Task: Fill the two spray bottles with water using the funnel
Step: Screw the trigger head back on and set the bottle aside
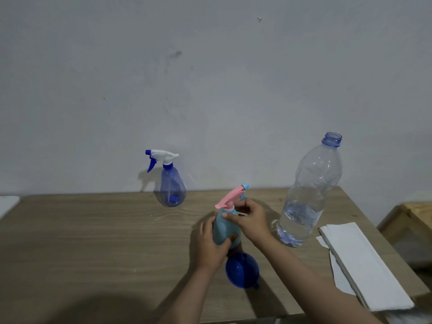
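Presently, head view: your left hand (211,244) wraps the opaque teal spray bottle (224,230) mid-table; your right hand (249,218) pinches at its pink trigger cap (230,198), apparently unscrewing. Next, seat the glossy blue conical funnel (242,270), lying just in front. The ribbed clear water bottle (308,195), uncapped, stands right; the translucent blue spray bottle (171,183) waits behind.

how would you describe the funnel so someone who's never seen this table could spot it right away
On the wooden table, look at the near edge just in front of the two hands holding the light blue spray bottle. The funnel lies there, deep solid blue and cone-shaped, the only thing that isn't a bottle or paper.
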